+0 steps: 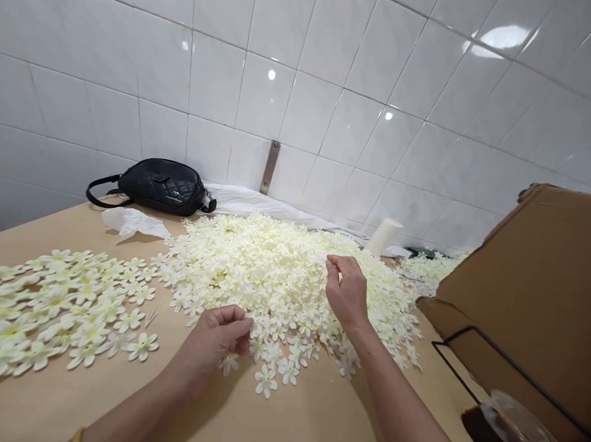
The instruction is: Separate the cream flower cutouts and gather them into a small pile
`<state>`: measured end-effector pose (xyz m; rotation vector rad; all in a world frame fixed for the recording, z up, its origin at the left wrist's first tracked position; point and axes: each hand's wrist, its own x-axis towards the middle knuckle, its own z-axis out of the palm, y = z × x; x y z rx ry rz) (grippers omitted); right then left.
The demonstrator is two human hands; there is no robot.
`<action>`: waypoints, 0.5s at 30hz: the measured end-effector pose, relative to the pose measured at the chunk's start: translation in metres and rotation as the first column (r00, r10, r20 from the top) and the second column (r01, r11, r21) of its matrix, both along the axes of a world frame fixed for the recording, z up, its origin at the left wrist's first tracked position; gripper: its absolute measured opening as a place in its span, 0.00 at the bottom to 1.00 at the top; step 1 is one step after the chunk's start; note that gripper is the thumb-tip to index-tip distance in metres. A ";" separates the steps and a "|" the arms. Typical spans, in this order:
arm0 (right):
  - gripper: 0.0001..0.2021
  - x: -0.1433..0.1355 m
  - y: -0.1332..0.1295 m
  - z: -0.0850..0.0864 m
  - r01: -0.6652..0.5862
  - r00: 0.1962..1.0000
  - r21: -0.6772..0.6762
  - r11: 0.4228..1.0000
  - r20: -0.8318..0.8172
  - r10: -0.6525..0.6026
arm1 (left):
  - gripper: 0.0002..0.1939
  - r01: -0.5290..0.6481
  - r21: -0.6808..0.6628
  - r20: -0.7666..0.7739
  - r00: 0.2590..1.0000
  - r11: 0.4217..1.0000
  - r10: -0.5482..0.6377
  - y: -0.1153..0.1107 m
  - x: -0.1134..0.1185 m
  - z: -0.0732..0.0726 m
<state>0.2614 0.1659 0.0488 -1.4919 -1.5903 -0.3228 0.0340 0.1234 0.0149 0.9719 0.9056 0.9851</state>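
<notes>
A big heap of small pale-yellow and white artificial flowers [273,266] covers the middle of the table. At the heap's near left edge is my left hand [223,330], thumb and forefinger pinched together. Whatever it may hold is too small to make out against the petals. My right hand [348,294] is over the right part of the heap, fingers curled and thumb tip meeting the fingertips; anything between them cannot be made out. Several loose flowers [266,380] lie just in front of the heap. Larger pale-yellow flowers [54,313] are spread out on the left.
A black quilted bag [162,186] stands at the back left, with a crumpled white tissue [135,223] before it. Behind the heap leans a white roll [383,237]. On the right are a cardboard box [531,295], a black wire frame [511,374] and clear plastic [518,428].
</notes>
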 end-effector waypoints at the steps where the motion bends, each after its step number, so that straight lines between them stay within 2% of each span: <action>1: 0.10 -0.006 -0.007 0.000 -0.009 1.000 0.003 1.000 -0.014 0.009 | 0.10 -0.005 -0.003 0.002 1.000 1.000 0.005 0.000 0.000 0.000; 4: 0.10 -0.037 -0.030 -0.003 -0.133 0.989 -0.029 0.991 -0.068 0.131 | 0.10 -0.035 0.002 0.014 0.999 0.999 0.035 -0.002 0.001 0.001; 6: 0.09 -0.063 -0.046 -0.008 -0.332 0.941 -0.090 0.939 -0.099 0.324 | 0.10 -0.055 0.009 0.045 0.998 0.998 0.054 -0.003 0.002 0.000; 8: 0.08 -0.084 -0.059 -0.013 -0.466 0.885 -0.157 0.871 -0.092 0.457 | 0.10 -0.057 -0.017 0.098 0.993 0.998 0.059 -0.002 0.002 -0.001; 11: 0.09 -0.099 -0.066 -0.023 -0.508 0.858 -0.215 0.834 -0.042 0.512 | 0.10 -0.039 -0.064 0.153 0.987 0.997 0.048 0.000 0.001 -0.004; 15: 0.10 -0.095 -0.061 -0.034 -0.479 0.868 -0.216 0.851 0.029 0.496 | 0.11 0.027 -0.066 0.208 0.978 0.997 -0.013 0.001 0.000 -0.006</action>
